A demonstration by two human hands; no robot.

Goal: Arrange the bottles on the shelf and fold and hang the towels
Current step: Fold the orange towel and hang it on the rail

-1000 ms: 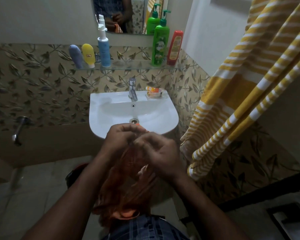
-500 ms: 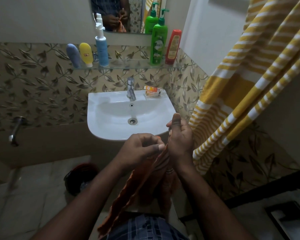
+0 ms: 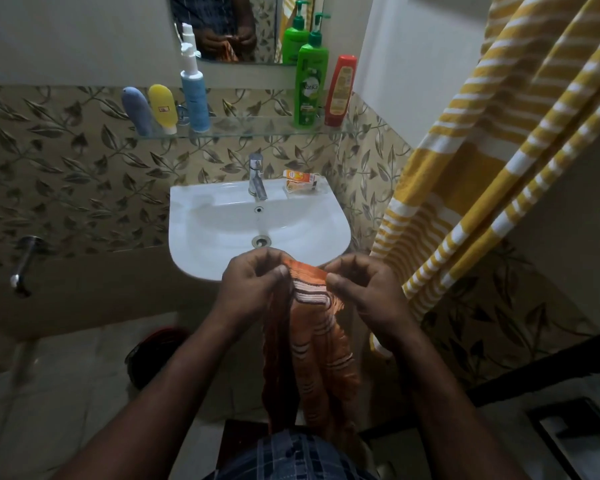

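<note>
Your left hand [image 3: 253, 289]: fingers and thumb curled, pinching the top edge of the orange cloth towel with white and dark stripes [image 3: 309, 341], in front of the white ceramic basin [image 3: 194, 237].
Your right hand [image 3: 364, 289]: same pinch on that edge, near the left hand. The towel hangs down between your forearms.
Glass shelf [image 3: 250, 131] above the basin: grey-blue tube [image 3: 137, 110], yellow tube [image 3: 163, 107] and blue pump bottle [image 3: 194, 95] at its left end; green pump bottle [image 3: 310, 84] and red bottle [image 3: 340, 91] at its right.
Yellow-and-white striped towel [image 3: 482, 150]: hanging at right.
</note>
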